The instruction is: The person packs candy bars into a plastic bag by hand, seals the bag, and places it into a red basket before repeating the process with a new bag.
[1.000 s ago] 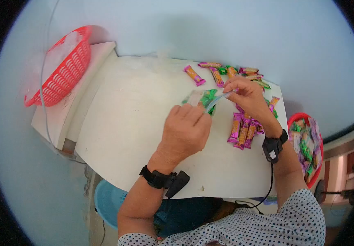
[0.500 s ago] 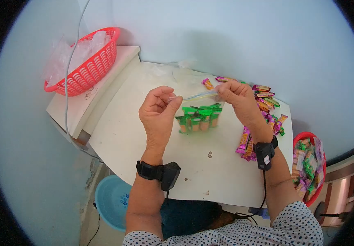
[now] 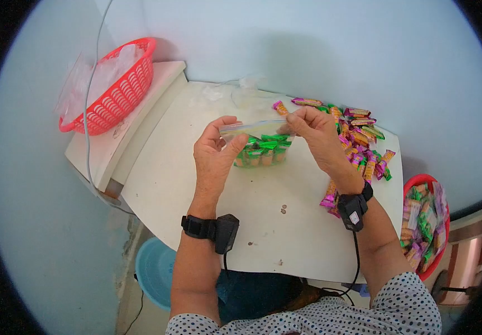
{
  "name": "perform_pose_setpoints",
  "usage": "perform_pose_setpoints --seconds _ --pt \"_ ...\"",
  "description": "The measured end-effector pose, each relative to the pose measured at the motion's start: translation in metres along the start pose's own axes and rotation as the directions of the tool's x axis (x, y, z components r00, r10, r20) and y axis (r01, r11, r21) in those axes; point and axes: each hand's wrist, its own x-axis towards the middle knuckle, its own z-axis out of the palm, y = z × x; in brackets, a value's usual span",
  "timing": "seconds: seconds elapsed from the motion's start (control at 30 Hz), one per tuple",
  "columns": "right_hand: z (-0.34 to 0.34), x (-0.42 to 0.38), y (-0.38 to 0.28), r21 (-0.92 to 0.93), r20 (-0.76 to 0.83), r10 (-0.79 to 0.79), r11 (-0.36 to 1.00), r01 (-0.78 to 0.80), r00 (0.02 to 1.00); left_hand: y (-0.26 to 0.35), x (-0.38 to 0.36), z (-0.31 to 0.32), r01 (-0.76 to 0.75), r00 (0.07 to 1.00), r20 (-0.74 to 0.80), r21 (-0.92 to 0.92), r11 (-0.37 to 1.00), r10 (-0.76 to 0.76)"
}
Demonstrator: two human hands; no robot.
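A clear zip bag (image 3: 255, 129) is held up over the white table, its zip edge along the top. Several small green-wrapped snack packs (image 3: 263, 152) stand in a row inside it. My left hand (image 3: 214, 146) grips the bag's left side, thumb in front and fingers behind. At the top right corner, the thumb and fingers of my right hand (image 3: 318, 134) pinch the zip edge. Just beyond my right hand lies a loose pile of purple- and green-wrapped snacks (image 3: 358, 137), partly hidden by that hand and forearm.
A red basket (image 3: 121, 103) of clear bags stands on a raised shelf at the left, a cable (image 3: 86, 111) hanging before it. Filled packs crowd a red basket (image 3: 447, 223) at the right. A blue basin (image 3: 154, 268) sits below the white table (image 3: 196, 100).
The bag's top has tilted so its front shows more. My right hand has drawn slightly left, nearer my left hand, and both still hold the bag.
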Motion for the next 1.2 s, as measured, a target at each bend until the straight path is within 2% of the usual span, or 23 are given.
perform_pose_setpoints --seconds 0.07,0.17,0.27,0.37,0.57,0.67,0.77,0.87,0.97,1.07,1.2 --pt "0.0 0.0 0.001 0.001 0.007 -0.009 1.0 0.009 1.0 -0.003 -0.002 -0.006 0.059 0.997 0.038 0.036 0.998 -0.061" --pt "0.001 0.0 -0.001 0.008 0.004 -0.013 1.0 0.013 1.0 -0.01 -0.001 -0.011 0.069 0.997 0.033 0.04 0.997 -0.071" --pt "0.003 -0.003 -0.006 -0.106 0.061 -0.01 0.994 0.016 0.998 -0.009 -0.001 -0.011 0.073 0.996 0.045 -0.013 0.997 -0.072" --pt "0.001 -0.004 0.002 -0.135 0.065 -0.034 0.99 0.043 0.997 -0.019 -0.001 -0.013 0.111 0.993 0.045 -0.115 0.987 -0.106" --pt "0.005 -0.005 -0.002 -0.065 0.022 -0.026 0.997 0.028 0.999 -0.014 -0.001 -0.013 0.102 0.993 0.077 -0.158 0.982 -0.09" --pt "0.007 -0.007 -0.005 -0.003 0.025 -0.039 0.999 0.039 0.999 -0.016 -0.002 -0.014 0.082 0.995 0.07 -0.14 0.987 -0.072" --pt "0.014 -0.012 -0.025 -0.051 -0.013 -0.088 0.995 0.087 0.996 -0.007 -0.005 -0.007 -0.017 0.999 0.036 -0.142 0.99 0.022" --pt "0.008 -0.009 -0.022 -0.184 0.055 -0.07 0.98 0.079 0.996 -0.018 -0.002 -0.01 0.031 1.0 0.004 -0.098 0.995 -0.03" --pt "0.001 -0.008 -0.014 -0.266 0.062 0.061 0.963 -0.043 0.996 -0.012 -0.007 -0.004 0.04 0.998 0.04 0.009 0.999 -0.04" --pt "-0.002 -0.007 -0.031 -0.211 0.065 -0.047 0.976 0.06 0.997 -0.009 -0.005 -0.005 0.04 0.998 0.056 -0.044 0.998 -0.038" --pt "-0.006 -0.004 -0.014 -0.172 0.07 0.051 0.984 -0.039 0.996 -0.015 -0.002 -0.006 0.023 0.998 0.052 -0.037 0.999 -0.021"
